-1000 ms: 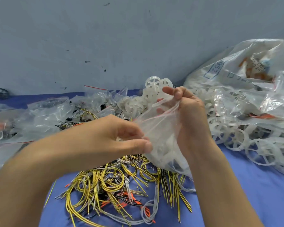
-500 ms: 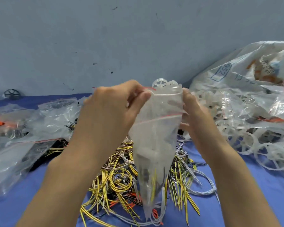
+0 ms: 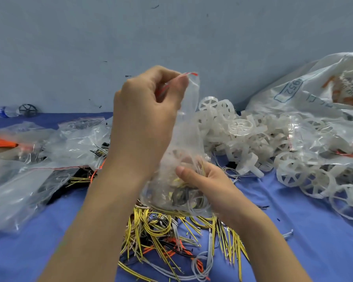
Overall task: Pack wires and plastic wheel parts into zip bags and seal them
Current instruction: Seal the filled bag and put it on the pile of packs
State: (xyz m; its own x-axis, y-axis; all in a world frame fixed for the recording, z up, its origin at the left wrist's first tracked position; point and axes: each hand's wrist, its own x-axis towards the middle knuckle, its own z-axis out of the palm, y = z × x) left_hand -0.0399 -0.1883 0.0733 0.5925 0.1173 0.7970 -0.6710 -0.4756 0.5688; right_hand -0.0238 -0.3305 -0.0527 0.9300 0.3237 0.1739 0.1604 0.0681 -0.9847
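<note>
Zip bag: we see a clear zip bag (image 3: 186, 151) with a red seal strip held up at the centre of the frame, its lower part bulging with wires and pale plastic parts.
Left hand: our left hand (image 3: 149, 110) has its fingers curled and pinches the bag's top edge at the red strip, just above centre.
Right hand: our right hand (image 3: 204, 184) grips the filled bottom of the bag from the right, thumb pressed on the front of the plastic; the other fingers are hidden behind it.
Loose wires: a tangled pile of yellow, grey, black and orange wires (image 3: 171, 239) lies on the blue counter (image 3: 314, 231) directly below the bag, lower centre.
Wheel parts: a heap of white spoked plastic wheel parts (image 3: 240, 137) sits right of centre, spreading toward the right edge.
Large sack: a big crumpled printed plastic sack (image 3: 306, 92) lies at the upper right, behind the wheels.
Other bags: several clear zip bags (image 3: 49, 151) lie in a heap at the left, some holding dark or orange contents.
Far left: a dark spoked wheel (image 3: 28, 110) rests by the wall (image 3: 171, 37) at the left edge, beside a small bottle (image 3: 5, 112).
</note>
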